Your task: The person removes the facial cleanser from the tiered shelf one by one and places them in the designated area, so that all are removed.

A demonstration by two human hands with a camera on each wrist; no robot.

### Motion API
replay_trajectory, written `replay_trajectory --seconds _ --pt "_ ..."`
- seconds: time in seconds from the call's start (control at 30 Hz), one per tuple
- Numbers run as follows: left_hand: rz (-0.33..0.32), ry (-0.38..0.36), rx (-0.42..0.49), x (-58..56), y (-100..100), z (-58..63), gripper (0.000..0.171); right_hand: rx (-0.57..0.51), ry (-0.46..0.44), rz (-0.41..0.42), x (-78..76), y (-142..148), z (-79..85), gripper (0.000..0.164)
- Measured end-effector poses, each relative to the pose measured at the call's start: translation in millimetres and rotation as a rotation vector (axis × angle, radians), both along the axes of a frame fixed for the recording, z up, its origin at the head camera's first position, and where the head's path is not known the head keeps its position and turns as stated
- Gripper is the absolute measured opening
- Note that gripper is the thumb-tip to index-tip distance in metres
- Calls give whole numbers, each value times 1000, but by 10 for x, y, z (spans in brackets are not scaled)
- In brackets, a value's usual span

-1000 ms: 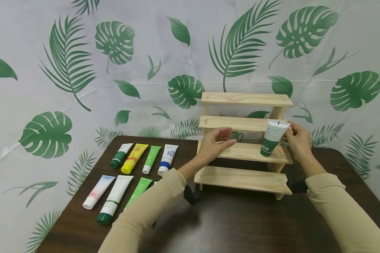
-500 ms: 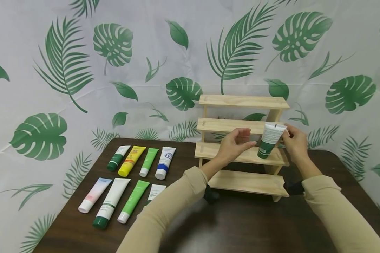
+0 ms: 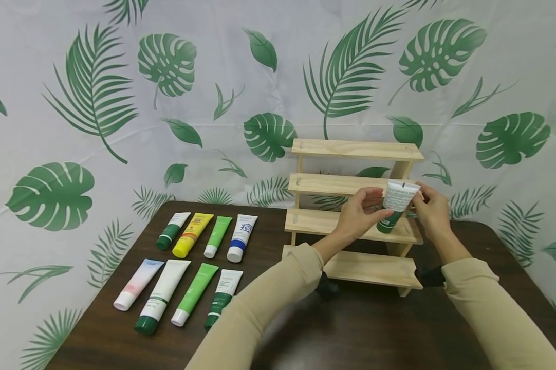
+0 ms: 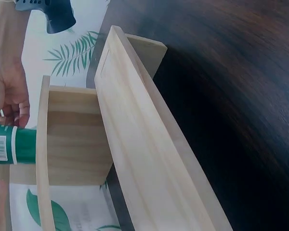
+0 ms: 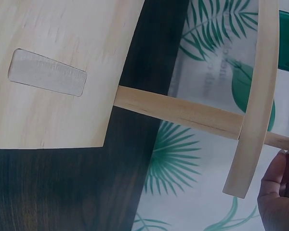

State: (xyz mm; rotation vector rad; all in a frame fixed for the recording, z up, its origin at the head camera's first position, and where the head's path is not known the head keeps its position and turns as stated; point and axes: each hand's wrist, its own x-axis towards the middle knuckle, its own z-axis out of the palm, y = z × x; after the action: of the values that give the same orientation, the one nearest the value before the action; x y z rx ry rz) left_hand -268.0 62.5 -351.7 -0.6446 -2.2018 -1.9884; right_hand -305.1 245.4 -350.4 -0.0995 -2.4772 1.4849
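Observation:
A white and green squeeze tube (image 3: 398, 196) stands cap down, leaning slightly, on the second-lowest tier of a wooden step rack (image 3: 324, 221). My right hand (image 3: 433, 209) pinches the tube at its upper right edge. From the left, my left hand (image 3: 358, 213) comes up to it with fingers and thumb spread apart; the thumb overlaps the tube in the head view. The left wrist view shows the tube's green lower part (image 4: 24, 144) over the shelf board (image 4: 43, 159), with right-hand fingers (image 4: 14, 108) beside it. Only part of the right hand (image 5: 279, 192) shows in the right wrist view.
Two rows of squeeze tubes lie on the dark table (image 3: 343, 329) at the left, among them a yellow tube (image 3: 192, 235), a green tube (image 3: 195, 294) and a white tube with a green cap (image 3: 163, 295). A leaf-print cloth (image 3: 213, 61) hangs behind.
My left hand has moved right, from over the rack's left part up to the tube. My right hand keeps its grip, and the tube stays in nearly the same spot.

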Motion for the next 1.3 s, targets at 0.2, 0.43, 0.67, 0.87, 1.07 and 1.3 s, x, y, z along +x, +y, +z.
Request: replay_trajectory --seconds 0.2,0.43,0.67,0.87,1.07,1.3 --pt "17 -9 8 -30 97 -26 48 3 12 -5 -6 1 -5 47" --pt "43 46 -15 -47 160 -58 44 2 12 -3 -6 -4 0 46" --pt "78 82 -60 -44 191 -62 40 12 23 3 -6 11 4 45" --pt "98 72 -52 -41 173 -72 39 3 12 -8 -22 -6 0 46" --pt "127 52 -22 52 84 19 37 -28 -14 8 -12 -15 21 50" --pt "119 -30 43 202 -206 181 37 -27 -39 31 -5 8 35 56"
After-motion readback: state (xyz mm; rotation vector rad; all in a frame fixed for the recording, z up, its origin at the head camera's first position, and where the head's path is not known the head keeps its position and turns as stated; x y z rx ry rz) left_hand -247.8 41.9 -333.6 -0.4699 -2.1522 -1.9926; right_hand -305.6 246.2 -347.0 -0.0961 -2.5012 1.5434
